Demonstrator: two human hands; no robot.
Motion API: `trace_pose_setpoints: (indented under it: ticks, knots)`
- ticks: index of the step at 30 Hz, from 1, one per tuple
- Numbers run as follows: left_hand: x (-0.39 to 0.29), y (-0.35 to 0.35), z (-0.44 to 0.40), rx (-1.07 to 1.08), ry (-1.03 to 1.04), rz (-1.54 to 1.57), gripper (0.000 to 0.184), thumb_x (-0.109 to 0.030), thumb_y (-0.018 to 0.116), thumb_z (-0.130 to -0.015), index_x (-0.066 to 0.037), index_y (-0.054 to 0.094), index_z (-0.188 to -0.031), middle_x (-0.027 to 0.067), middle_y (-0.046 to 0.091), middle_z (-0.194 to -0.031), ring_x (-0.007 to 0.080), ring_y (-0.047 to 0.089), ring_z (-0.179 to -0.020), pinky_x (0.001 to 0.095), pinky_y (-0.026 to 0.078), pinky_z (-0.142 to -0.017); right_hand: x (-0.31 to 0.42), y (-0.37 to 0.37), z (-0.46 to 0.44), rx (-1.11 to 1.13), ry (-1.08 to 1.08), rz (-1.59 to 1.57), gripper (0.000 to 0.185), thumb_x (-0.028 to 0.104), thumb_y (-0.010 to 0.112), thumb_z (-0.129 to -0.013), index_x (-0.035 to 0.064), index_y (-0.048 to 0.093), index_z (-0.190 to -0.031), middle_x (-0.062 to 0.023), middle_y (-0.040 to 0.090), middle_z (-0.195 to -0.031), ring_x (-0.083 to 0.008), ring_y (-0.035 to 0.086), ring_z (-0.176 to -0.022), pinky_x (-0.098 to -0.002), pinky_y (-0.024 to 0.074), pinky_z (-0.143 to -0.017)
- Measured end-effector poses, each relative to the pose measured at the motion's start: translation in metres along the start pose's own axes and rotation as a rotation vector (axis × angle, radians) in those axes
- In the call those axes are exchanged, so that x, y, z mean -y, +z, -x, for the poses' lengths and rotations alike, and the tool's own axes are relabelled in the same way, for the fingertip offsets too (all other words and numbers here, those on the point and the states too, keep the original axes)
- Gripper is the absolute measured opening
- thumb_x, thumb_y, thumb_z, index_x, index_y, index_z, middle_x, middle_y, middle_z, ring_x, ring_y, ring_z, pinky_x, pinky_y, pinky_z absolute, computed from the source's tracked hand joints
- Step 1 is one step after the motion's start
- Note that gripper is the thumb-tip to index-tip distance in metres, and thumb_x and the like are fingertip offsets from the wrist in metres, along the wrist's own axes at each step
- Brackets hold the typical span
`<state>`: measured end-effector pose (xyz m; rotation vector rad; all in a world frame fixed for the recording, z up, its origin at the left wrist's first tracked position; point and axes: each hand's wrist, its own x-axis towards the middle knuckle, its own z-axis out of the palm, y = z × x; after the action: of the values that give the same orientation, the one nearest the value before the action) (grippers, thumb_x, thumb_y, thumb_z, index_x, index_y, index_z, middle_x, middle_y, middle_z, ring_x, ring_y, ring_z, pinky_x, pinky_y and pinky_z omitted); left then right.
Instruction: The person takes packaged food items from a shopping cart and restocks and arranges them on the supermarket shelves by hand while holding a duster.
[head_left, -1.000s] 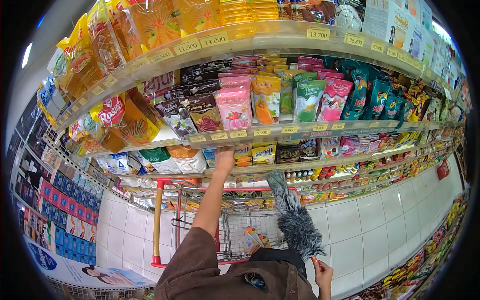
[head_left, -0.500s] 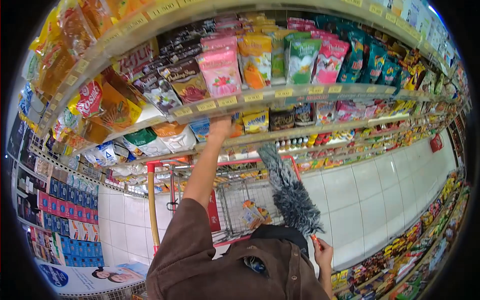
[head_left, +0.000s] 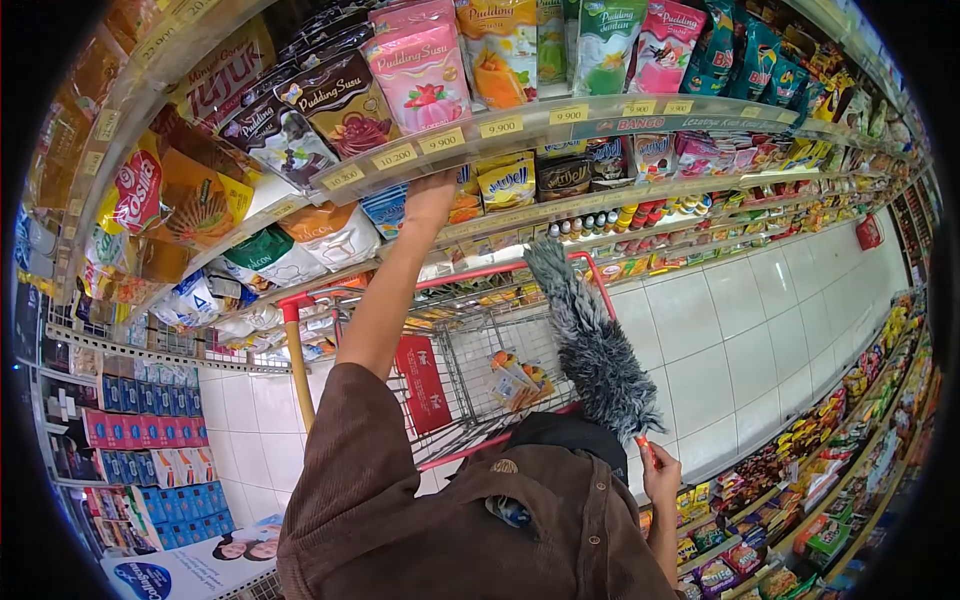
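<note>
My left hand (head_left: pixel 432 203) reaches in at the lower shelf, beneath the price rail (head_left: pixel 500 127). Its fingers are hidden among the packs, so what they touch cannot be told. To its left is a blue pack (head_left: pixel 385 212); to its right stand an orange pack (head_left: pixel 464 203) and a yellow Nutrijell pack (head_left: pixel 508 184). Low at the right, my right hand (head_left: pixel 660 476) is closed around the orange handle (head_left: pixel 645 452) of a fluffy grey duster (head_left: pixel 598 362). The duster's head points up and left, over the side of the shopping cart.
A red-framed shopping cart (head_left: pixel 421 385) stands between me and the shelves, with a few packs (head_left: pixel 518 379) inside. Pudding packs (head_left: pixel 418 72) fill the shelf above my left hand. Another stocked shelf (head_left: pixel 800 450) runs along the right, beyond the tiled floor (head_left: pixel 700 340).
The view has shifted, so the shelves appear higher and larger. My left hand stays at the lower shelf, its fingers now hidden. The duster remains in my right hand.
</note>
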<state>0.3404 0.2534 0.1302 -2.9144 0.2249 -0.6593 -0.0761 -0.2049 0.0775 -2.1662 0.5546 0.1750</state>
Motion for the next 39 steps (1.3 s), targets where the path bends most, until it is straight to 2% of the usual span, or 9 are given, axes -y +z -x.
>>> trace_pose_setpoints:
  ticks: [6,13,17,23,27,34,35,38,39]
  knots:
    - [0.008,-0.014,-0.001,-0.026,0.153,0.024,0.047,-0.014,0.049,-0.088,-0.019,0.046,-0.135,0.0153,0.044,-0.139,0.0358,0.042,-0.127,0.0440,0.035,-0.105,-0.004,0.013,0.008,0.001,0.017,-0.039,0.029,0.022,0.068,-0.086,-0.0039,0.068,-0.099,-0.0067,0.058,-0.060,-0.0060,0.046,-0.056,-0.0259,0.0391,-0.049]
    - [0.025,-0.003,-0.033,-0.057,-0.137,0.245,0.038,-0.032,0.046,-0.093,-0.006,0.056,-0.119,0.0199,0.055,-0.122,0.0396,0.048,-0.115,0.0485,0.037,-0.096,-0.006,0.008,0.006,-0.038,-0.020,-0.031,0.028,0.021,0.069,-0.086,-0.0043,0.068,-0.099,-0.0096,0.061,-0.062,-0.0070,0.050,-0.058,-0.0258,0.0424,-0.053]
    - [0.023,-0.013,-0.034,0.069,-0.086,0.339,0.041,-0.036,0.047,-0.092,-0.006,0.056,-0.118,0.0211,0.054,-0.123,0.0408,0.047,-0.116,0.0483,0.036,-0.097,-0.022,0.001,0.006,-0.055,0.024,-0.049,0.027,0.021,0.066,-0.089,-0.0034,0.068,-0.101,0.0043,0.050,-0.064,-0.0037,0.039,-0.058,-0.0219,0.0321,-0.050]
    - [0.016,0.003,-0.025,-0.215,0.124,0.206,0.036,-0.025,0.046,-0.093,-0.007,0.052,-0.123,0.0229,0.046,-0.130,0.0402,0.042,-0.121,0.0469,0.033,-0.102,-0.025,-0.008,-0.001,-0.027,0.082,-0.081,0.024,0.017,0.065,-0.089,-0.0040,0.067,-0.101,0.0028,0.055,-0.068,-0.0033,0.043,-0.061,-0.0208,0.0361,-0.052]
    - [0.025,0.010,-0.026,-0.009,0.022,0.168,0.034,-0.016,0.047,-0.092,-0.008,0.052,-0.124,0.0233,0.048,-0.128,0.0405,0.043,-0.121,0.0477,0.032,-0.102,-0.038,-0.011,-0.011,-0.006,0.072,-0.119,0.024,0.016,0.064,-0.090,-0.0043,0.067,-0.102,0.0026,0.055,-0.069,-0.0033,0.043,-0.062,-0.0207,0.0361,-0.053]
    - [-0.052,-0.042,0.033,-0.503,-0.286,0.403,0.030,-0.010,0.063,-0.082,-0.001,0.055,-0.110,0.0186,0.057,-0.105,0.0374,0.050,-0.104,0.0452,0.036,-0.095,-0.085,-0.017,-0.014,-0.112,0.110,-0.270,0.027,0.018,0.061,-0.092,-0.0061,0.065,-0.102,0.0057,0.047,-0.064,-0.0027,0.036,-0.056,-0.0213,0.0272,-0.049]
    - [-0.072,-0.035,0.057,-0.557,-0.294,0.535,0.020,-0.008,0.062,-0.083,-0.004,0.057,-0.102,0.0139,0.057,-0.095,0.0291,0.053,-0.088,0.0404,0.040,-0.083,-0.093,-0.017,-0.014,-0.168,0.130,-0.351,0.026,0.018,0.060,-0.093,-0.0058,0.065,-0.102,0.0068,0.044,-0.063,-0.0024,0.034,-0.055,-0.0213,0.0246,-0.048]
    - [-0.152,0.033,0.172,-0.095,-0.432,1.038,0.015,-0.002,0.061,-0.081,-0.003,0.057,-0.095,0.0104,0.060,-0.080,0.0242,0.058,-0.075,0.0367,0.047,-0.071,-0.115,-0.014,-0.003,-0.185,0.245,-0.489,0.025,0.020,0.054,-0.096,-0.0018,0.064,-0.102,0.0089,0.039,-0.061,-0.0006,0.031,-0.052,-0.0214,0.0211,-0.046]
    - [-0.170,0.064,0.214,0.324,-0.452,1.099,0.019,-0.007,0.063,-0.080,-0.003,0.058,-0.099,0.0113,0.063,-0.088,0.0264,0.061,-0.081,0.0373,0.048,-0.072,-0.134,-0.011,0.002,-0.225,0.298,-0.569,0.025,0.021,0.052,-0.097,-0.0003,0.064,-0.101,0.0093,0.037,-0.060,0.0002,0.030,-0.052,-0.0213,0.0204,-0.045]
